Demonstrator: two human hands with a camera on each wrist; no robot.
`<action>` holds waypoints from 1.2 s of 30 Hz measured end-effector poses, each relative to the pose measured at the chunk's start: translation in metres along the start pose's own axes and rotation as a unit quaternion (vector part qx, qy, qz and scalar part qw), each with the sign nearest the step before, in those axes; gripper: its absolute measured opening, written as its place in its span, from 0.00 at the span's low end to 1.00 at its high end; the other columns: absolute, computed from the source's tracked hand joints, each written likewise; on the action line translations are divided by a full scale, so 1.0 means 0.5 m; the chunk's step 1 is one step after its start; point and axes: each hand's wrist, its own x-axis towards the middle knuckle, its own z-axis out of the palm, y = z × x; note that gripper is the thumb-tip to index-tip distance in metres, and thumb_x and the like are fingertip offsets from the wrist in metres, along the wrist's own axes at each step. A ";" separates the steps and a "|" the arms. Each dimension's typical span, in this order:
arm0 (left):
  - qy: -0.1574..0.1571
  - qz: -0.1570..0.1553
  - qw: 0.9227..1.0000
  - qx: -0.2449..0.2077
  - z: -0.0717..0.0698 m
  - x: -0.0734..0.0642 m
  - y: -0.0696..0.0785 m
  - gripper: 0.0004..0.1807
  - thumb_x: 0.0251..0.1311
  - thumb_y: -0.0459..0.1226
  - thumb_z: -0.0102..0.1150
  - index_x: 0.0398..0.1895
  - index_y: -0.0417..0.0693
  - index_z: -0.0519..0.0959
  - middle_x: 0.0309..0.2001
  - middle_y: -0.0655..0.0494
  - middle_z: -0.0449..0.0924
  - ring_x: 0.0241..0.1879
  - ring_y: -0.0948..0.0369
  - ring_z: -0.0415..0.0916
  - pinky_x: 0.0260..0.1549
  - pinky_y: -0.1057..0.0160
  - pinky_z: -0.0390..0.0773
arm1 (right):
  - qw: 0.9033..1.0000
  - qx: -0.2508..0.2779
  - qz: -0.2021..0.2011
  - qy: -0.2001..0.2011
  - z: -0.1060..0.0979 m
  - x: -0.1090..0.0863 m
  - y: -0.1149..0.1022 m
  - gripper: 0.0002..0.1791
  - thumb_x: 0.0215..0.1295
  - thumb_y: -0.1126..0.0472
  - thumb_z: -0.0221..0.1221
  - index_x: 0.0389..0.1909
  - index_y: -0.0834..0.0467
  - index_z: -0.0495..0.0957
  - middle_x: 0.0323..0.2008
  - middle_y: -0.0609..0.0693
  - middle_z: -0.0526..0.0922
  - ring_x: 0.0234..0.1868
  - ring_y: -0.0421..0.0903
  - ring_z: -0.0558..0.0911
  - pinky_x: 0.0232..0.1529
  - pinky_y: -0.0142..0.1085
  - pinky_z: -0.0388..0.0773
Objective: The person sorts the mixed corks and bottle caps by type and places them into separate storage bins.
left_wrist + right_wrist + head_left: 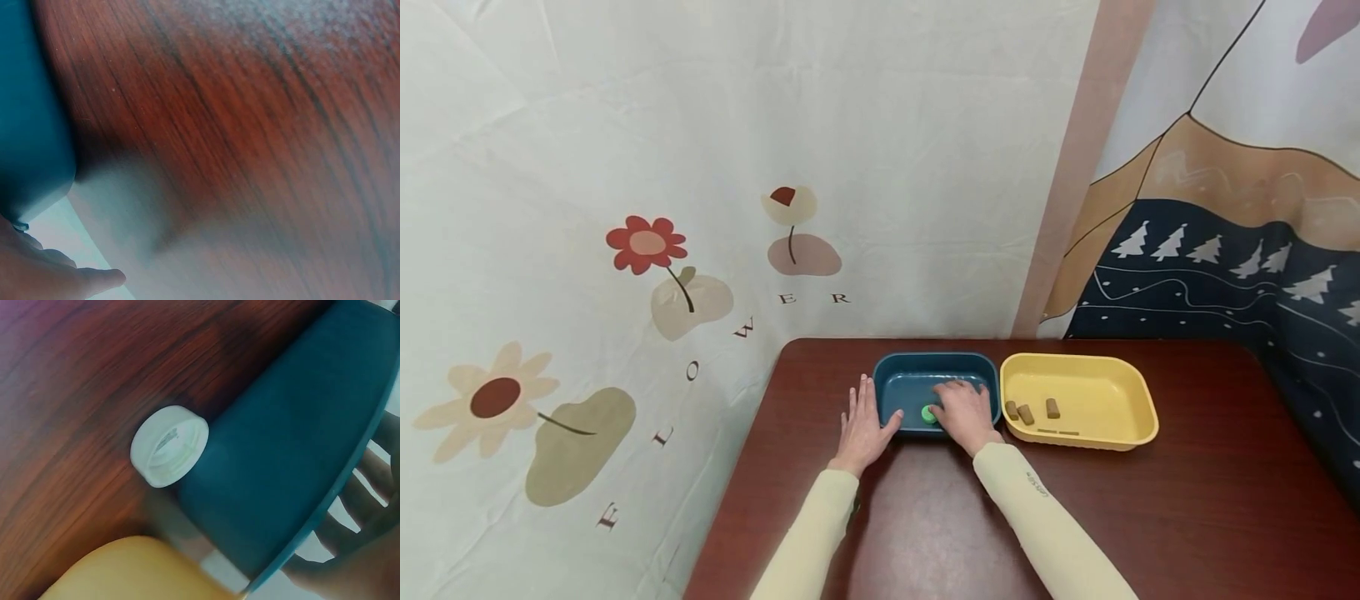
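Observation:
My left hand (pixel 861 432) lies along the left side of the blue tray (pixel 936 361), fingers straight, with its thumb over the front left corner. Part of that hand (pixel 44 269) shows beside the tray's wall in the left wrist view. My right hand (pixel 966 412) reaches over the tray's front right, fingers spread above its floor. Its thumb overlaps a small round green piece (pixel 927 416) inside the tray. In the right wrist view, the fingers (pixel 359 494) show beyond the blue rim. A white bottle cap (pixel 169 447) sits on the table against the tray's outer wall.
A yellow tray (pixel 1112 400) stands right beside the blue one, with several brown cork-like pieces (pixel 1026 414) inside at its left. Both trays stand on a dark red wooden table (pixel 917 533). A printed curtain (pixel 925 167) hangs behind the table's far edge.

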 end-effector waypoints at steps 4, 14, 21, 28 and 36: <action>0.003 -0.002 1.000 0.001 -0.001 0.002 -0.001 0.52 0.71 0.61 0.52 0.84 0.41 0.43 0.85 0.48 0.37 0.81 0.40 0.37 0.69 0.27 0.52 | 0.997 0.030 -0.022 0.066 -0.011 -0.019 0.017 0.19 0.67 0.52 0.70 0.56 0.54 0.85 0.53 0.55 0.86 0.60 0.58 0.80 0.63 0.67 0.69; 0.002 0.002 1.000 -0.003 0.004 0.005 -0.005 0.53 0.71 0.61 0.52 0.84 0.42 0.43 0.85 0.48 0.38 0.81 0.39 0.38 0.69 0.27 0.52 | 0.986 0.073 -0.044 0.142 -0.053 -0.055 0.039 0.20 0.70 0.53 0.67 0.58 0.57 0.84 0.58 0.56 0.84 0.62 0.57 0.80 0.61 0.61 0.73; 0.000 -0.001 1.000 -0.009 0.005 0.004 -0.008 0.53 0.71 0.61 0.53 0.85 0.43 0.42 0.85 0.48 0.37 0.81 0.40 0.38 0.69 0.27 0.51 | 0.982 0.129 -0.038 0.136 -0.072 -0.094 0.052 0.22 0.73 0.54 0.64 0.62 0.60 0.82 0.65 0.59 0.80 0.66 0.60 0.77 0.66 0.61 0.69; 0.001 0.000 1.000 -0.002 0.009 0.007 -0.009 0.53 0.70 0.62 0.52 0.84 0.42 0.43 0.85 0.49 0.37 0.81 0.40 0.38 0.69 0.27 0.52 | 0.977 0.138 -0.039 0.156 -0.068 -0.138 0.069 0.22 0.74 0.53 0.63 0.62 0.61 0.82 0.65 0.60 0.79 0.66 0.61 0.77 0.65 0.60 0.70; 0.001 0.001 1.000 -0.007 0.006 0.007 -0.006 0.53 0.71 0.62 0.52 0.85 0.42 0.42 0.85 0.49 0.36 0.81 0.40 0.38 0.69 0.27 0.51 | 0.970 0.133 -0.047 0.198 -0.049 -0.192 0.092 0.21 0.71 0.56 0.66 0.60 0.62 0.82 0.66 0.61 0.78 0.64 0.61 0.78 0.63 0.59 0.72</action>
